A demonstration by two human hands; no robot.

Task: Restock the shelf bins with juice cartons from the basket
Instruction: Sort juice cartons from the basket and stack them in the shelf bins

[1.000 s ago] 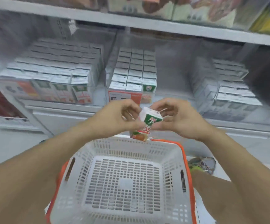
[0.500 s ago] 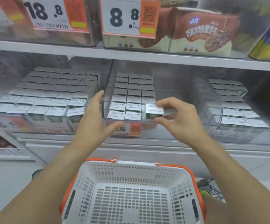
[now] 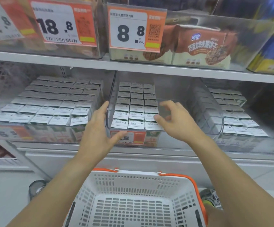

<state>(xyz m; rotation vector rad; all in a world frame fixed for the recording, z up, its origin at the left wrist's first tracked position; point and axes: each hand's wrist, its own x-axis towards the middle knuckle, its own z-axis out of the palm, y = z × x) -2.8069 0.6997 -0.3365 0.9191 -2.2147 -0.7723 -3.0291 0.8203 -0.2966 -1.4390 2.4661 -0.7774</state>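
Neither grip holds anything: the left hand [image 3: 98,128] lies flat and straight-fingered against the left wall of the middle bin [image 3: 111,95], thumb spread across the price tag [image 3: 133,138] on its front, and the right hand [image 3: 174,120] hovers with fingers loosely spread and a little curled just over the bin's front right corner, empty. Going left to right, the left bin [image 3: 7,125] is packed with juice cartons [image 3: 137,106], the middle bin carries three columns of them along its left side with bare room to their right, and the right bin [image 3: 221,115] holds more cartons further over. The front right carton [image 3: 152,126] of the middle bin stands upright, top face up, directly under and a touch left of the right fingertips [image 3: 156,117], so that hand is the nearer one to it. Below, the basket [image 3: 141,177] sits between the forearms, and as much of its floor as shows has no carton on it, so the restocking looks done or nearly so. The bins rest on a grey shelf [image 3: 149,69] boards; the tier above carries boxed goods behind price cards [image 3: 136,28], and pale floor shows beside the basket.
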